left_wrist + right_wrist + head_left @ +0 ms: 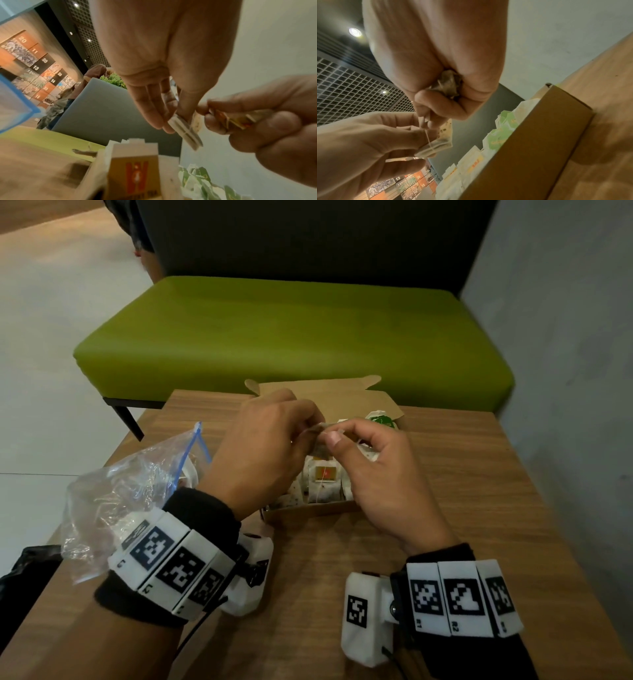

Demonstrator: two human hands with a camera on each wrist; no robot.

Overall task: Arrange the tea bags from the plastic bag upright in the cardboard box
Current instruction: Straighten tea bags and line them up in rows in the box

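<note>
Paper tea bag (320,451) pinched by both hands' fingers (334,436) above the cardboard box (308,510) rim.

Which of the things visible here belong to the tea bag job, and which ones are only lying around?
Belong to the job:
- tea bag, pinched between left hand and right hand
- cardboard box, open, with tea bags standing inside
- plastic bag, left of the box

Only around:
- wooden table
- green bench behind the table

Left hand (263,446) and right hand (373,470) pinch a tea bag (322,440) above the cardboard box (308,510)
</note>
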